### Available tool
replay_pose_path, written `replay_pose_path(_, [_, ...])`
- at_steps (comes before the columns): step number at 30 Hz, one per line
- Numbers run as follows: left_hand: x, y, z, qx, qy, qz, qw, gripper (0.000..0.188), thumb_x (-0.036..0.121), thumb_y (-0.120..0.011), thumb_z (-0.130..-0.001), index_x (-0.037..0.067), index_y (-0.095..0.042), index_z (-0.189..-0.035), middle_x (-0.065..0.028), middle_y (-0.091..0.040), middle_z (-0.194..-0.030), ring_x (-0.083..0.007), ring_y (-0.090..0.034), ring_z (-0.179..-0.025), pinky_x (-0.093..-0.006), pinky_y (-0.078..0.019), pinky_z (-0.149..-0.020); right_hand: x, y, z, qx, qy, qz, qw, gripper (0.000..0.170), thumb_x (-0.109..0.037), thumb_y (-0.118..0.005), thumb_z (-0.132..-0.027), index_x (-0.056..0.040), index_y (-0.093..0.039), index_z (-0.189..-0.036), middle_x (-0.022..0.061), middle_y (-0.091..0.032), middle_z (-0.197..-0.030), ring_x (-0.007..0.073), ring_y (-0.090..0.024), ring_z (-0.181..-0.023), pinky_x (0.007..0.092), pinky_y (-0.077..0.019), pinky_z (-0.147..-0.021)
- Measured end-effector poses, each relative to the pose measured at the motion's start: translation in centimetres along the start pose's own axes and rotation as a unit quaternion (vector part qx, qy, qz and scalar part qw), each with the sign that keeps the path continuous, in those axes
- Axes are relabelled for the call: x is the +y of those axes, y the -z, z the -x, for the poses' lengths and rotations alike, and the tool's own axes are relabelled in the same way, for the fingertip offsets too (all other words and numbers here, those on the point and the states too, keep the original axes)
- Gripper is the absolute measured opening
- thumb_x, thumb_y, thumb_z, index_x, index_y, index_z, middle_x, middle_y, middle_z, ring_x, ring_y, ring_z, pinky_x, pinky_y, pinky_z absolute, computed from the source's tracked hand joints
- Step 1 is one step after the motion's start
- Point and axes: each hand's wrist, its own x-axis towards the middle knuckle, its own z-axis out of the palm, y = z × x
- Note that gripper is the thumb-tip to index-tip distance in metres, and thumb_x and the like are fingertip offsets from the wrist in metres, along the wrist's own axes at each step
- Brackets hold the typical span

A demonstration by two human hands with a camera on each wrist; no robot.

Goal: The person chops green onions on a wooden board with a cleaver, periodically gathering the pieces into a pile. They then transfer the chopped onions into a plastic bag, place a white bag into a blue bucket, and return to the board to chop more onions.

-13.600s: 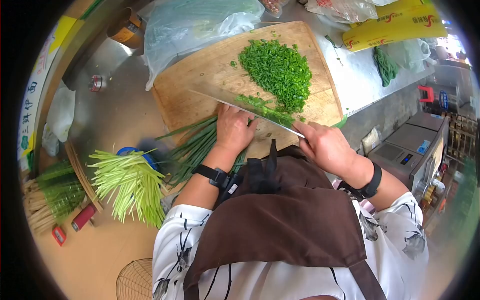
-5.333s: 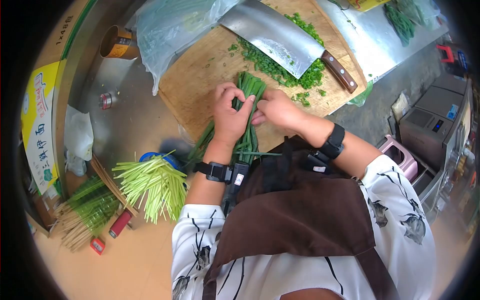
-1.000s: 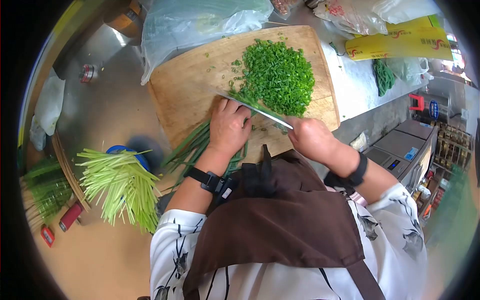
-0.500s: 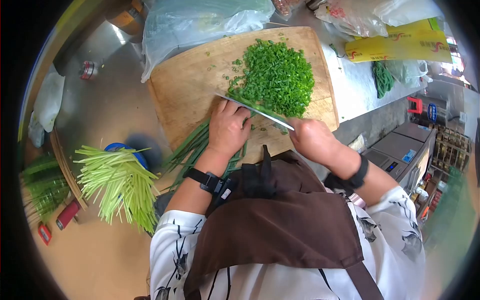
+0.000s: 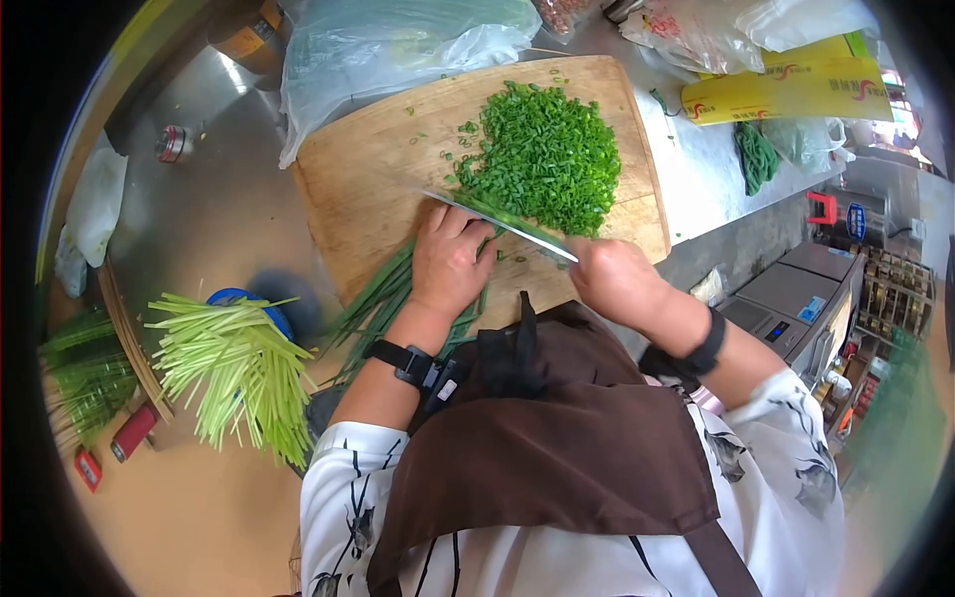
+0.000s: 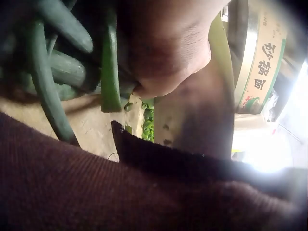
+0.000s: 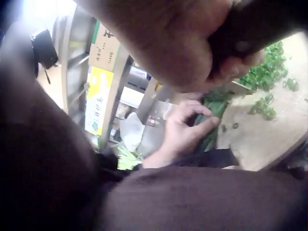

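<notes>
On the wooden cutting board [image 5: 348, 179], the left hand [image 5: 453, 264] curls its fingers over a bunch of long green onions [image 5: 383, 294], whose stalks trail off toward the lower left. Close beside those fingers is the cleaver [image 5: 507, 227], edge-on and blurred toward its tip. Its handle [image 7: 240, 45] is gripped by the right hand [image 5: 617, 284]. A heap of chopped green onion [image 5: 547, 154] lies beyond the blade. The left wrist view shows the left hand [image 6: 168, 48] beside thick green stalks [image 6: 109, 67] and the broad blade [image 6: 192, 115].
Pale green stalks [image 5: 234, 368] stand in a blue container at the lower left. A plastic bag [image 5: 398, 50] touches the board's far left edge. Yellow printed rolls [image 5: 791, 90] and more bags lie at the back right. A small jar [image 5: 171, 144] stands on the metal counter.
Since the older view, the cleaver has gone from lying on the board into the right hand. Over the last second, the blade and right hand have shifted slightly; the left hand keeps its hold.
</notes>
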Motion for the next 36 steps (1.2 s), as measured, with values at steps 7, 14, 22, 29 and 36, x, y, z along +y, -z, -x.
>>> replay_pose_path(7, [-0.3, -0.1, -0.1, 0.018, -0.015, -0.008, 1.000, 0.014, 0.007, -0.073, -0.067, 0.009, -0.067, -0.079, -0.0047, -0.060, -0.093, -0.0269, -0.055, -0.091, -0.0377, -0.0483, -0.078, -0.2, 1.4, 0.3, 0.041, 0.016, -0.021, 0.999, 0.012, -0.013, -0.057, -0.084, -0.0022, -0.060, -0.088, 0.0212, -0.063, -0.072, 0.0397, -0.063, -0.070, 0.0485, -0.0509, -0.065])
replay_pose_path(14, [-0.3, -0.4, 0.4, 0.022, -0.014, -0.004, 1.000, 0.012, 0.008, -0.073, -0.068, 0.009, -0.066, -0.078, -0.0052, -0.060, -0.092, -0.0266, -0.055, -0.091, -0.0377, -0.0483, -0.078, -1.0, 1.8, 1.6, -0.006, -0.008, 0.011, 1.000, 0.012, -0.013, -0.056, -0.084, -0.0017, -0.061, -0.085, 0.0217, -0.063, -0.071, 0.0403, -0.063, -0.069, 0.0486, -0.0512, -0.064])
replay_pose_path(22, [-0.4, -0.3, 0.2, 0.030, -0.019, -0.011, 0.999, 0.017, 0.008, -0.074, -0.068, 0.008, -0.066, -0.083, -0.0067, -0.061, -0.096, -0.0284, -0.056, -0.093, -0.0387, -0.0483, -0.080, -0.1, 0.6, 0.2, 0.027, 0.026, -0.038, 0.999, 0.013, -0.011, -0.057, -0.085, -0.0015, -0.063, -0.093, 0.0224, -0.063, -0.074, 0.0414, -0.062, -0.070, 0.0490, -0.0503, -0.064])
replay_pose_path(29, [-0.4, -0.4, 0.6, 0.045, -0.033, -0.009, 0.998, 0.018, 0.007, -0.073, -0.067, 0.007, -0.065, -0.083, -0.0069, -0.059, -0.095, -0.0287, -0.055, -0.093, -0.0393, -0.0475, -0.081, -0.9, 2.0, 2.0, -0.032, -0.010, 0.001, 0.999, 0.015, -0.014, -0.056, -0.085, 0.0002, -0.060, -0.081, 0.0224, -0.063, -0.073, 0.0419, -0.062, -0.069, 0.0492, -0.0508, -0.065])
replay_pose_path(36, [-0.1, -0.1, 0.7, 0.033, 0.000, 0.015, 0.999, 0.018, 0.007, -0.076, -0.066, 0.007, -0.066, -0.081, -0.0081, -0.057, -0.094, -0.0294, -0.054, -0.091, -0.0390, -0.0479, -0.079, -0.4, -0.4, -1.1, 0.029, 0.000, -0.034, 0.999, 0.014, -0.014, -0.056, -0.085, -0.0011, -0.060, -0.083, 0.0227, -0.064, -0.074, 0.0418, -0.063, -0.071, 0.0494, -0.0512, -0.066])
